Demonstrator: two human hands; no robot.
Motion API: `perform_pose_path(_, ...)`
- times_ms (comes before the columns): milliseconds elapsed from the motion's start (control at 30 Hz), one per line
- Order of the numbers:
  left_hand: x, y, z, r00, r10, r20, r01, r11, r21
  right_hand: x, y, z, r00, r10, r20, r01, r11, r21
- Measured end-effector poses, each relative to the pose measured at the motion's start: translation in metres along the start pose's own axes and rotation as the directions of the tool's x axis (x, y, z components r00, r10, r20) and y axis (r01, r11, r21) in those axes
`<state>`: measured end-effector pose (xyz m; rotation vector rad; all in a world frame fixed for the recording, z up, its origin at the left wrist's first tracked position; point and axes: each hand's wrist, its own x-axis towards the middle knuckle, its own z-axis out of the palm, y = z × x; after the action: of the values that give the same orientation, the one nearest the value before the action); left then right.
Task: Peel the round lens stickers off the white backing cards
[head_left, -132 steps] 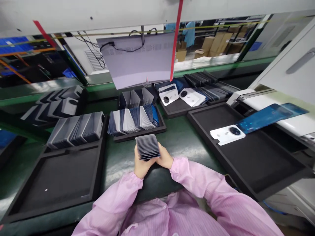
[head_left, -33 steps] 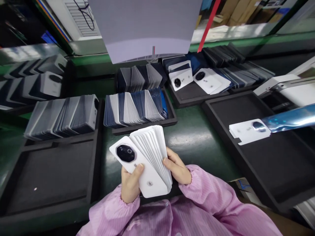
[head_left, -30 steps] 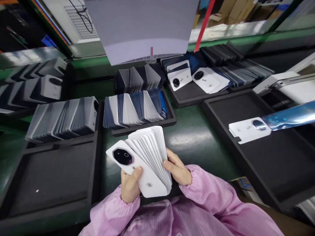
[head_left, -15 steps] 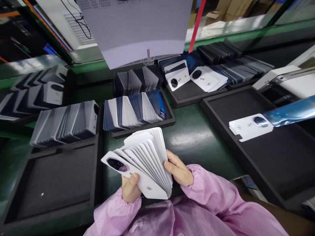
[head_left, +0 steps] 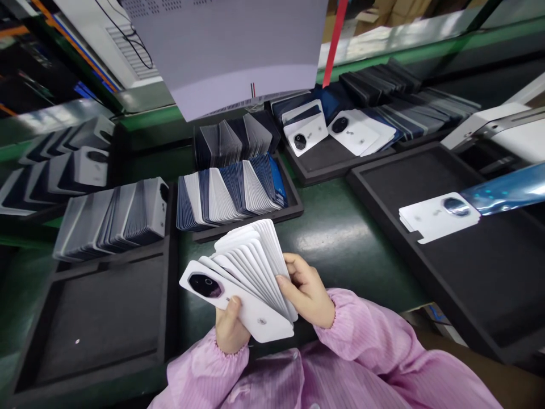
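Observation:
A fanned stack of thin white phone-shaped panels (head_left: 238, 284) is held above the bench in front of my body. The front panel shows a dark oval camera window and small markings. My left hand (head_left: 232, 326) is closed around the stack's lower left, thumb pressed on the front panel. On the opposite side, my right hand (head_left: 309, 289) grips the fan's right edge, its thumb on the panel edges and its fingers bent behind. The panels spread widest at the top and draw together at the lower right.
Beyond the stack stands a black tray (head_left: 293, 215) packed with blue and white panels. A partly filled tray (head_left: 106, 318) lies left, another tray (head_left: 383, 187) right with white panels (head_left: 440, 216) under blue film (head_left: 511, 190). A white board (head_left: 238, 57) overhangs the back.
My right hand has shifted slightly up and left along the fan's edge, with its fingers bent more. The stack has stayed nearly in place, and the view has shifted a little.

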<state>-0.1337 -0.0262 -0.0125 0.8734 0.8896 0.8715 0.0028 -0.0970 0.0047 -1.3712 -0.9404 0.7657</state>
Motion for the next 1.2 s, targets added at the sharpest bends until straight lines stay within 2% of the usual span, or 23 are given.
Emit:
perform_pose_path(200,-0.0003,-0.0024,0.0020,0.996,-0.082,-0.043,0.079,0.995,-0.063,0.0019,-0.0004,-0.0001,0.997,-0.081,-0.015,0.078,0.989,-0.123)
perform_pose_path(400,-0.0002,-0.0040,0.0028,0.994,-0.096,-0.058,0.090,0.991,-0.103,0.0019,-0.0001,-0.0020,0.990,-0.129,-0.051,0.117,0.974,-0.192)
perform_pose_path(533,-0.0016,-0.0050,0.0015,0.997,-0.034,-0.072,0.027,0.996,-0.089,0.0011,-0.0024,-0.0021,0.992,-0.118,-0.039,0.110,0.979,-0.170)
perform_pose_path(667,-0.0034,-0.0081,-0.0035,0.998,0.056,-0.032,-0.059,0.993,-0.102,-0.0011,-0.0044,-0.0020,0.987,-0.161,-0.030,0.152,0.969,-0.195)
perform_pose_path(767,-0.0045,-0.0089,-0.0044,0.997,0.062,-0.035,-0.065,0.990,-0.125,-0.0021,-0.0029,-0.0017,0.976,-0.214,-0.038,0.198,0.950,-0.241)
perform_pose_path(900,-0.0058,-0.0065,0.0000,0.995,0.038,-0.095,-0.052,0.987,-0.149,-0.0012,-0.0002,-0.0015,0.966,-0.253,-0.046,0.230,0.931,-0.283)
perform_pose_path(1100,-0.0070,-0.0052,0.0030,0.993,0.033,-0.113,-0.051,0.986,-0.160,-0.0011,0.0016,-0.0006,0.977,-0.208,-0.040,0.195,0.956,-0.218)
perform_pose_path(1200,-0.0062,-0.0058,0.0034,0.993,-0.009,-0.120,-0.012,0.985,-0.174,-0.0004,0.0031,0.0010,0.985,-0.127,-0.114,0.116,0.988,-0.105)
